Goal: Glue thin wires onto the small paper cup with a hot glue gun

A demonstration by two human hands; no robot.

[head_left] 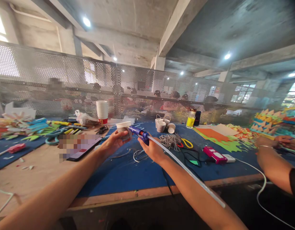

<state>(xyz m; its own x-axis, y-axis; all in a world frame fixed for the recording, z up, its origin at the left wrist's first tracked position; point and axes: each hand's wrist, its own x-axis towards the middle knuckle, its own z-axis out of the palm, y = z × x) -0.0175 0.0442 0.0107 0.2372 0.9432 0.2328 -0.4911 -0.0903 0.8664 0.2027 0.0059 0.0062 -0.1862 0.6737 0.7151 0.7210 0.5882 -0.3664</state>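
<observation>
So the left hand (114,142) has its fingers wrapped around a small paper cup (124,128), held up just over the blue mat (137,172) about mid-table, a bit towards the far edge. The right hand (153,151) is closed around the grip of a blue glue gun (137,132), and the nozzle tip looks like it's right on the side of the cup, though it's too small for me to be sure they touch. A long clear glue stick (185,170) pokes out the back of the gun and runs along the right forearm towards the near edge. Just beyond the right hand there's a tangle of grey twine (170,140) with yellow-handled scissors (187,143) beside it, and a pink gadget (213,154) further right on the mat. Near the far edge sit a few little cups (164,124), a yellow bottle (190,119) and a tall stack of white cups (101,111). A phone (77,148) lies left of the left hand, where the mat meets the bare wood of the table (30,172). Another person's arm (269,156) rests on the right end, next to cut coloured paper (216,135), and a white cable (259,188) drops over the near edge there
</observation>
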